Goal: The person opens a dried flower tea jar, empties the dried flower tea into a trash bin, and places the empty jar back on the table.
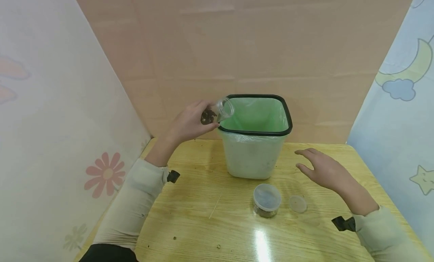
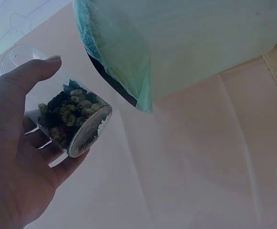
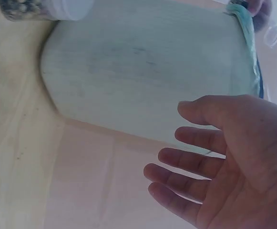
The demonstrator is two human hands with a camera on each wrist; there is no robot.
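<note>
My left hand [image 1: 190, 122] grips a clear plastic jar [image 2: 74, 107], tilted, with its uncapped mouth at the left rim of the bin [image 1: 252, 154]. Dried flower buds and dark pieces [image 2: 71, 107] lie toward the jar's base. The bin is pale, lined with a green bag [image 1: 255, 113] that a black rim ring [image 1: 251, 133] holds. To the right of the bin, above the table, my right hand [image 1: 323, 169] hovers with fingers apart and nothing in them. Its spread fingers [image 3: 190, 162] show in the right wrist view.
In front of the bin stands a second clear jar [image 1: 266, 200] with a translucent lid on. A loose round lid [image 1: 298, 204] lies on the wooden table [image 1: 190, 220] beside it. Patterned panels close in the left and right sides, and a tan sheet [image 1: 254, 40] covers the back.
</note>
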